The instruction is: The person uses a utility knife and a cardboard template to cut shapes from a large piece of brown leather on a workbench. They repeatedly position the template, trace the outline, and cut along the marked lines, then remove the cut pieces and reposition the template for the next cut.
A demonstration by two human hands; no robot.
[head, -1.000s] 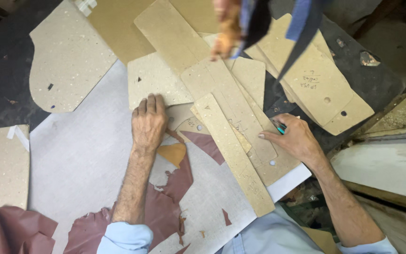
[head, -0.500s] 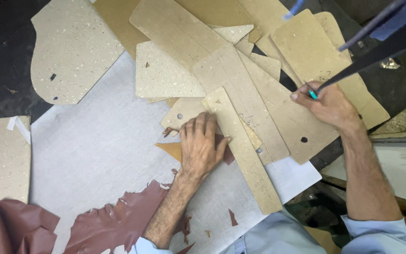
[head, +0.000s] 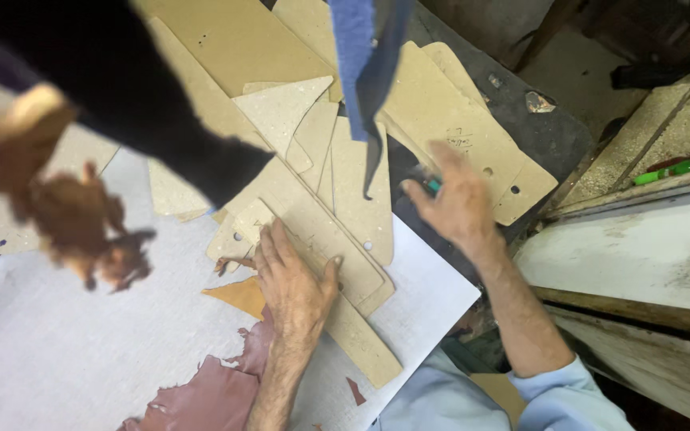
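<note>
Head view: left hand (head: 293, 283) lies flat, fingers spread, pressing a long tan cardboard pattern strip (head: 337, 271) that runs diagonally over a pale grey sheet (head: 65, 343); grips nothing. Strip is stiff, speckled, w/ a punched hole near its edge, stacked on other cardboard templates (head: 441, 112). Right hand (head: 453, 199) is blurred, fingers loosely curled round a small green-tipped tool (head: 434, 185), over the dark bench. Reddish-brown leather scrap (head: 201, 395) lies by the left wrist. A blurred dark sleeve (head: 121, 88) and hanging blue strap (head: 365, 56) block part of the templates.
</note>
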